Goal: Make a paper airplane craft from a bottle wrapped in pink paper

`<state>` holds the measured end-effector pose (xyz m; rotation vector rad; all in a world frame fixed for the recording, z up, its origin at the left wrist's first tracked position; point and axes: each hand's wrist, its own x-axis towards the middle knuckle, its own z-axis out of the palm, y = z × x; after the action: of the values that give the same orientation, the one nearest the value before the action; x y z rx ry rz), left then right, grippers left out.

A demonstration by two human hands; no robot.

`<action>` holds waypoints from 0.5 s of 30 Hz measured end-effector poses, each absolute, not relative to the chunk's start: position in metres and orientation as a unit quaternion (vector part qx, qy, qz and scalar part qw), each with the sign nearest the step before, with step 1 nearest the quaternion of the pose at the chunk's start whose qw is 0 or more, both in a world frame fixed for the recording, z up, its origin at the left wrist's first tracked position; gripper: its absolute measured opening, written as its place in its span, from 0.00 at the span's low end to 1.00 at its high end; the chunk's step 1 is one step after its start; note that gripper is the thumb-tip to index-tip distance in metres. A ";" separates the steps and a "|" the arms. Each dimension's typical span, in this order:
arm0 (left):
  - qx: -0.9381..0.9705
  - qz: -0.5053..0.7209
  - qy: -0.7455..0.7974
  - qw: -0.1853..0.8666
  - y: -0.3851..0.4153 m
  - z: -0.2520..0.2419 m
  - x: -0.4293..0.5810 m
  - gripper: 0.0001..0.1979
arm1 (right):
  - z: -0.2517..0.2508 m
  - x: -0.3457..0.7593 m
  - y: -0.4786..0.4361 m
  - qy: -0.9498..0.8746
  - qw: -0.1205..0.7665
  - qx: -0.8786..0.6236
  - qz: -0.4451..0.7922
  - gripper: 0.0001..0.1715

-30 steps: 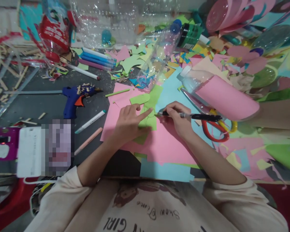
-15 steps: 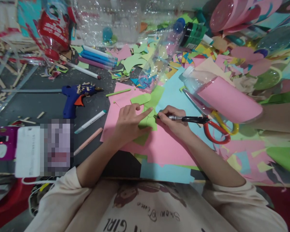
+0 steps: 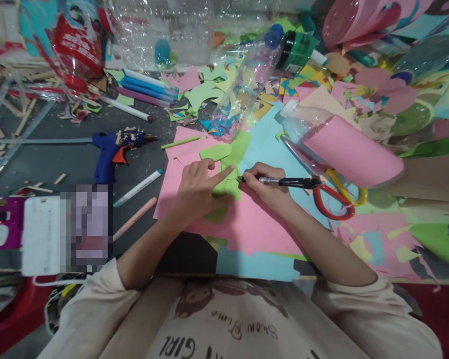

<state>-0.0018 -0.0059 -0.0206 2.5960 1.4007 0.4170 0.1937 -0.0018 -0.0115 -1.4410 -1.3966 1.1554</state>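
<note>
My right hand is closed on a black pen, its tip on a piece of green paper where thin curved lines are drawn. With fingers spread, my left hand presses on the green paper, the index fingertip beside a small green disc shape. Under both lies pink paper, partly over light blue paper. A rounded green strip rests just beyond my left fingers. Scissors with red and yellow handles lie right of the pen.
At left lie a blue glue gun and a white marker. A pink-wrapped clear bottle lies on its side at right. Paper scraps and clear plastic bottles fill the back. A white box-shaped device sits at the left edge.
The whole view has shifted slightly, with things appearing a little further left. My hands keep nearly the same pose, and the pen tip stays on the green paper.
</note>
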 end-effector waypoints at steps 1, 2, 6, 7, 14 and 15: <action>0.870 0.141 0.467 0.078 -0.006 -0.021 -0.002 0.30 | -0.011 0.194 -0.002 -0.548 0.404 -0.570 0.461 0.16; 0.871 0.144 0.464 0.074 -0.006 -0.022 -0.002 0.30 | -0.011 0.194 -0.002 -0.544 0.406 -0.569 0.464 0.16; 0.874 0.148 0.458 0.066 -0.005 -0.023 -0.003 0.31 | -0.012 0.197 -0.001 -0.519 0.423 -0.576 0.469 0.14; 0.874 0.146 0.459 0.065 -0.005 -0.023 -0.003 0.32 | -0.012 0.197 -0.001 -0.516 0.425 -0.578 0.468 0.14; 0.874 0.157 0.456 0.050 -0.005 -0.024 -0.002 0.33 | -0.012 0.195 -0.002 -0.548 0.395 -0.571 0.466 0.15; 0.874 0.162 0.455 0.049 -0.005 -0.025 -0.002 0.33 | -0.012 0.194 -0.002 -0.550 0.394 -0.570 0.466 0.15</action>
<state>-0.0018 -0.0051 -0.0249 2.6635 1.3875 0.4925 0.1942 -0.0022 -0.0122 -1.4460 -1.3955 1.1827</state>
